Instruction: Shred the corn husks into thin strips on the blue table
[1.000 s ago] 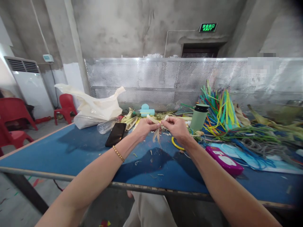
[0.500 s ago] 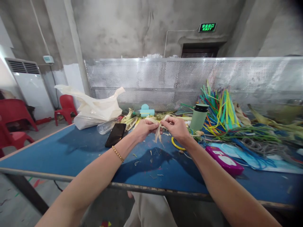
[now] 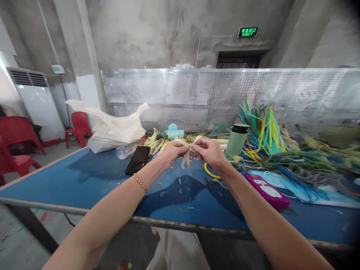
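A pale strip of what looks like corn husk [image 3: 185,159] is pinched between my two hands above the middle of the table. It forms a bow-like shape, with loops standing up and loose ends hanging down. My left hand [image 3: 171,153] is closed on its left side, thumb and fingertips together. On the other side my right hand [image 3: 209,153] pinches it near the centre, fingers curled. The fingertips nearly meet and partly hide the middle of the strip. Below my right hand lies a yellow ring [image 3: 210,172].
Left on the blue table [image 3: 95,187] are a black phone [image 3: 138,159], a clear bottle [image 3: 126,150] and a white plastic bag [image 3: 118,129]. To the right stand a green cup [image 3: 237,140], a magenta device [image 3: 267,192], blue masks [image 3: 306,191] and colourful stems [image 3: 261,129]. Husk scraps lie about.
My right hand has shifted slightly over the husk's centre, and its fingers have turned. The hanging ends have moved a little left and spread apart. Both hands still grip the husk.
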`<state>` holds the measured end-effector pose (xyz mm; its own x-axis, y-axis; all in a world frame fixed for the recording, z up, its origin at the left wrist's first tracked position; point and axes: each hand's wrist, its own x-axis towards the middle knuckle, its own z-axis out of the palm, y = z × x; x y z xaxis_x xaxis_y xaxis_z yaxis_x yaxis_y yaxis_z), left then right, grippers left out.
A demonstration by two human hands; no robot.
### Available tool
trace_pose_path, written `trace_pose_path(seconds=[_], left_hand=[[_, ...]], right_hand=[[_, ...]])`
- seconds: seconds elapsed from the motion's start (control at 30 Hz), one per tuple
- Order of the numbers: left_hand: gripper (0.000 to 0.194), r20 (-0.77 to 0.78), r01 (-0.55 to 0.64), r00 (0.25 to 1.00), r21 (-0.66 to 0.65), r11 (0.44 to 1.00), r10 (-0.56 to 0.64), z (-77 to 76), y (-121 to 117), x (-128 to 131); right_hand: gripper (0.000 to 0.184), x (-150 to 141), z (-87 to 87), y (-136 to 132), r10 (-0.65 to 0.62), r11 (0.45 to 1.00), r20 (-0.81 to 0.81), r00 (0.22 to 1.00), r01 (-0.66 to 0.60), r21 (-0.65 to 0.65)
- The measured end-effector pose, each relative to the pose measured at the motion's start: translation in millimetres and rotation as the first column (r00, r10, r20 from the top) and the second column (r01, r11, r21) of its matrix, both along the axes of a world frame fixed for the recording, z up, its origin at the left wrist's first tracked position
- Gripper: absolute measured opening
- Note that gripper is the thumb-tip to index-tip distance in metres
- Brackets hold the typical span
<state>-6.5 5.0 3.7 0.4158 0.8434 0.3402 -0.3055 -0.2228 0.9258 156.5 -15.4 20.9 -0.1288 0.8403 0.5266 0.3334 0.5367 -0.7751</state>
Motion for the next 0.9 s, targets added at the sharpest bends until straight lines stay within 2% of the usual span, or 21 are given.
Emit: trace_pose_path(seconds=[0.13, 0.27, 0.4, 0.6, 0.9], left_hand=[[0.026, 0.002, 0.026, 1.0, 0.033, 0.999, -0.026, -2.7, 2.4, 0.9], [0.025, -0.055, -0.061, 0.996, 0.111, 0.992, 0.067, -5.1, 4.4, 1.6], [0.023, -0.081, -0.133, 0.986, 0.131, 0.982, 0.145, -4.6, 2.8, 2.7], [0.025, -0.089, -0.105, 0.989, 0.173, 0.979, 0.122, -4.8, 1.8, 3.3], [0.021, -0.081, -0.13, 0.986, 0.18, 0.975, 0.146, -7.9, 4.9, 4.0]], right_hand=[[0.025, -0.2, -0.2, 0.4, -0.001, 1.0, 0.023, 1.0, 0.0, 0.026], [0.02, -0.8, -0.5, 1.2, -0.053, 0.998, 0.054, 0.997, 0.051, 0.039], [0.017, -1.7, -0.4, 1.8, -0.101, 0.994, 0.077, 0.992, 0.097, 0.059], [0.016, -2.7, -0.4, 1.2, -0.126, 0.99, 0.079, 0.989, 0.12, 0.076], [0.015, -1.7, -3.9, 5.8, -0.133, 0.988, 0.078, 0.988, 0.125, 0.093]])
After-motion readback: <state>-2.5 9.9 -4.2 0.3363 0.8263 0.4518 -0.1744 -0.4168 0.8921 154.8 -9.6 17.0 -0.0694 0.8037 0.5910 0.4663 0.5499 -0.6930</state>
